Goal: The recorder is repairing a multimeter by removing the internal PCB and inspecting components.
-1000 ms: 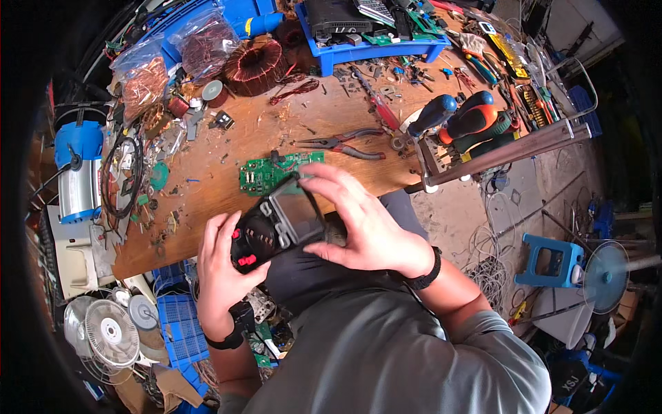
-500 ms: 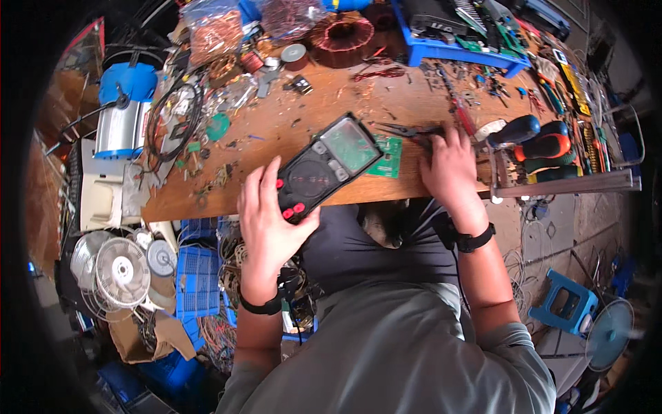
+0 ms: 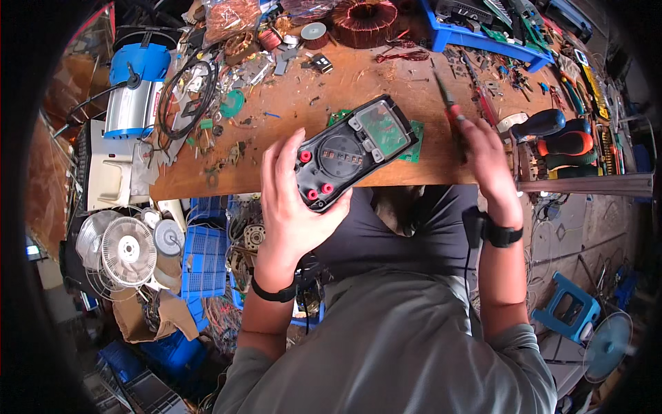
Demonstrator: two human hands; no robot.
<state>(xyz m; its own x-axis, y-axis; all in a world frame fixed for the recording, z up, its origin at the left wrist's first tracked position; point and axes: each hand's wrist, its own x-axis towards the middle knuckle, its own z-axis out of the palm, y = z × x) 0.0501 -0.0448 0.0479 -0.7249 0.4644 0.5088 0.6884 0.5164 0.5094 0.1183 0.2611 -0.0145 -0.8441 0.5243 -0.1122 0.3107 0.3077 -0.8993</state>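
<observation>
Meter casing (image 3: 343, 157): black, opened side up, over the desk (image 3: 252, 155) near its near edge, left of the right hand; window end points far right, red sockets (image 3: 327, 188) near left.
Left hand (image 3: 293, 221): grasping the casing's near-left end, fingers on left side, thumb on near side.
Right hand (image 3: 493, 162): blurred, looks closed around the pliers (image 3: 452, 109); nose points far, well apart from the casing. Can't tell if the jaws are parted.
Circuit board (image 3: 414, 143): green, on the desk, partly behind the casing; green shows through the clear window (image 3: 384, 131). Touching or not, can't tell.
Casing support: best gripped by the frame, near end braced against the palm; thumb clear of the sockets.
Pliers control: slow, nose angled off the window, scratch risk; metal contacts (image 3: 342, 159) on the round dial part probably bend easily.
Board safety: better slid aside before any force, in case of a slip.
</observation>
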